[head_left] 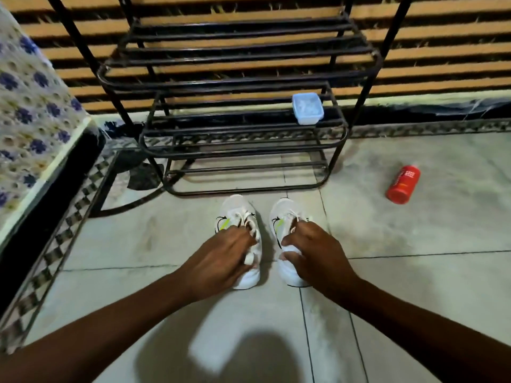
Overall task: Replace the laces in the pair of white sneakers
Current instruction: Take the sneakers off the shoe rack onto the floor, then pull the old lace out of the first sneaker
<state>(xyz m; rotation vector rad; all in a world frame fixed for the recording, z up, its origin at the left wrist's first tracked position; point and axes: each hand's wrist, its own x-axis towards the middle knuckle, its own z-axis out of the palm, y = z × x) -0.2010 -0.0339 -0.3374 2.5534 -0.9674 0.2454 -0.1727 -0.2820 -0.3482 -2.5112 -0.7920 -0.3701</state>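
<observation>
Head view shows both hands low over the pair on the tiled floor point(414, 272): left hand point(224, 258) grips the left sneaker point(240, 217) around its collar, right hand point(315, 255) curls over the right sneaker point(287, 217). Best to settle one shoe first, then loosen its lace from the top eyelets downward. Beyond stand a black rack point(243, 139) and a red bottle point(403, 184).

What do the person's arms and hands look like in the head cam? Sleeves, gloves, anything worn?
Both arms are bare from the frame edge to the fingers: no sleeves show. The left hand and right hand wear no gloves. No watch, ring, bracelet or band shows on the parts of the wrists and fingers facing the camera. The frame is slightly blurred, so small marks cannot be told.
</observation>
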